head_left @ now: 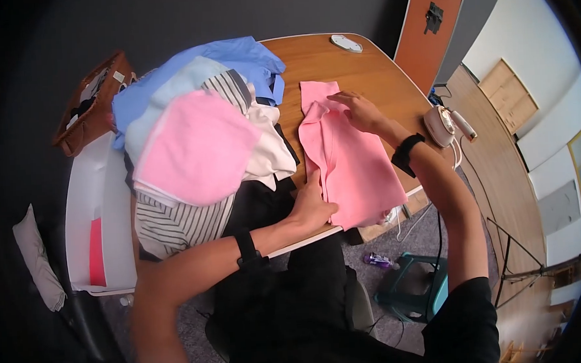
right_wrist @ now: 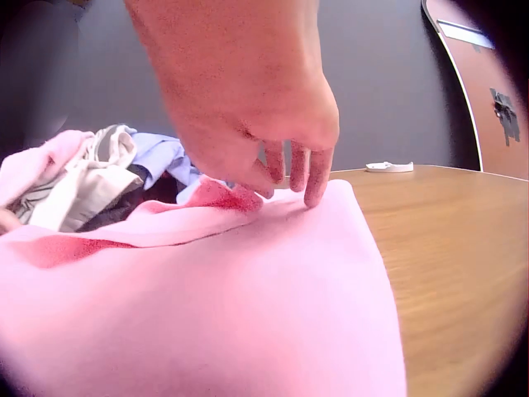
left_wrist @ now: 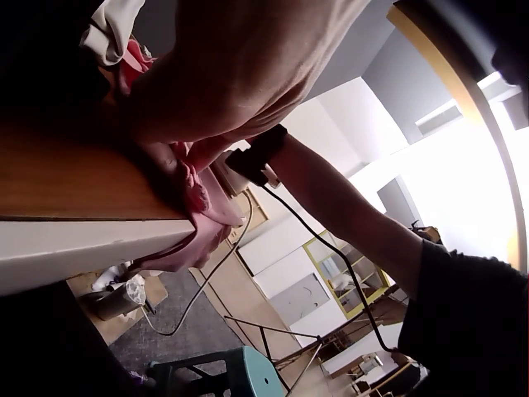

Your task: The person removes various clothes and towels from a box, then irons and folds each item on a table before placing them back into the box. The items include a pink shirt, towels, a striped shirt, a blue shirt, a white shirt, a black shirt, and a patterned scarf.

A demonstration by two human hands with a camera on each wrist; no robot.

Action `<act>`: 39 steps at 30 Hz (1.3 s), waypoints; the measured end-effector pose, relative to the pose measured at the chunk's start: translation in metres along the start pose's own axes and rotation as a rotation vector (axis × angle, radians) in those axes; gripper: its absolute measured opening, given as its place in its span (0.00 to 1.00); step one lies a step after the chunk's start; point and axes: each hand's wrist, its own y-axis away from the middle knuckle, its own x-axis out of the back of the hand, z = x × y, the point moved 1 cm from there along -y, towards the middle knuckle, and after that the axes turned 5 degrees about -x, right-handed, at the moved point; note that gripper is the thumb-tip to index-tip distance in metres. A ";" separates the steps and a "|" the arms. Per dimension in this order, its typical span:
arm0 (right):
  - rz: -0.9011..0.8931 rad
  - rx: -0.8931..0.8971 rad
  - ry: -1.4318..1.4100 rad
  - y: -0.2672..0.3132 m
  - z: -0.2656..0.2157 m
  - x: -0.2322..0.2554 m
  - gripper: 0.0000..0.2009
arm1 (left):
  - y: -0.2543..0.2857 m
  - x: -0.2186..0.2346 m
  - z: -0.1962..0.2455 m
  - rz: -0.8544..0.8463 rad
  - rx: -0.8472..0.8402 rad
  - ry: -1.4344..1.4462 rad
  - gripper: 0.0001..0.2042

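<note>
A pink piece of clothing point(head_left: 361, 165) lies lengthwise on the wooden table, with folds along its left side and its near end hanging over the front edge. My left hand point(head_left: 310, 210) rests at its near left edge, thumb and forefinger spread on the cloth; the left wrist view shows that hand point(left_wrist: 240, 74) mostly from behind, its other fingers hidden. At the far end, my right hand point(head_left: 362, 112) touches the cloth. The right wrist view has the fingers of that hand point(right_wrist: 256, 99) pointing down, fingertips on the pink fabric point(right_wrist: 207, 298) beside a raised fold.
Left of the work is a heap of clothes, topped by a light pink piece point(head_left: 198, 146). A brown basket point(head_left: 92, 102) and white bin point(head_left: 96, 190) stand farther left. A corded white appliance point(head_left: 439, 126) is at the right edge, a white oval object point(head_left: 346, 44) at the back, a green stool point(head_left: 405, 283) below.
</note>
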 end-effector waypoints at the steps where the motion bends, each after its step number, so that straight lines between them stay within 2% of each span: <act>1: -0.017 0.046 -0.025 -0.008 0.002 -0.004 0.27 | 0.001 0.001 0.003 -0.016 0.019 0.046 0.48; 4: -0.085 0.161 -0.111 -0.033 0.000 -0.015 0.27 | 0.006 0.007 0.013 -0.065 0.076 0.174 0.49; 8: -0.233 0.181 -0.331 -0.055 -0.004 -0.018 0.25 | 0.001 -0.002 -0.010 0.069 -0.029 0.180 0.37; 9: -0.279 0.164 -0.412 -0.058 -0.004 -0.021 0.24 | 0.000 -0.003 -0.016 0.037 0.004 0.163 0.40; 11: -0.316 0.204 -0.458 -0.066 -0.002 -0.023 0.24 | 0.005 0.004 0.003 -0.034 0.068 0.128 0.47; 12: -0.332 0.222 -0.481 -0.067 -0.001 -0.023 0.24 | 0.004 0.003 0.000 -0.034 0.056 0.143 0.47; 15: -0.360 0.111 -0.457 -0.064 -0.013 -0.007 0.23 | 0.003 -0.001 -0.012 -0.026 0.027 0.152 0.45; 18: -0.496 -0.084 -0.574 -0.076 -0.003 -0.005 0.22 | 0.004 -0.001 -0.011 -0.014 0.025 0.125 0.42; 21: -0.385 0.040 -0.462 -0.077 0.000 -0.007 0.21 | 0.006 0.001 -0.002 -0.026 0.033 0.139 0.37; 27: -0.361 0.004 -0.381 -0.076 -0.002 0.009 0.16 | 0.004 0.000 -0.008 -0.013 -0.004 0.105 0.29; 30: -0.299 -0.148 -0.566 -0.081 0.023 0.031 0.11 | 0.008 -0.006 -0.007 -0.007 0.009 0.130 0.26; 32: -0.308 -0.173 -0.795 -0.078 0.030 0.050 0.09 | 0.013 -0.013 -0.006 -0.011 0.049 0.142 0.25; 34: -0.353 -0.230 -0.938 -0.075 0.034 0.061 0.06 | 0.016 -0.020 -0.001 0.001 0.006 0.178 0.23; 37: -0.222 -0.260 -0.592 -0.072 0.027 0.059 0.06 | 0.016 -0.029 -0.003 0.061 -0.056 0.296 0.19; 39: -0.204 -0.234 -0.550 -0.075 0.012 0.054 0.08 | 0.014 -0.039 -0.018 0.054 -0.021 0.413 0.19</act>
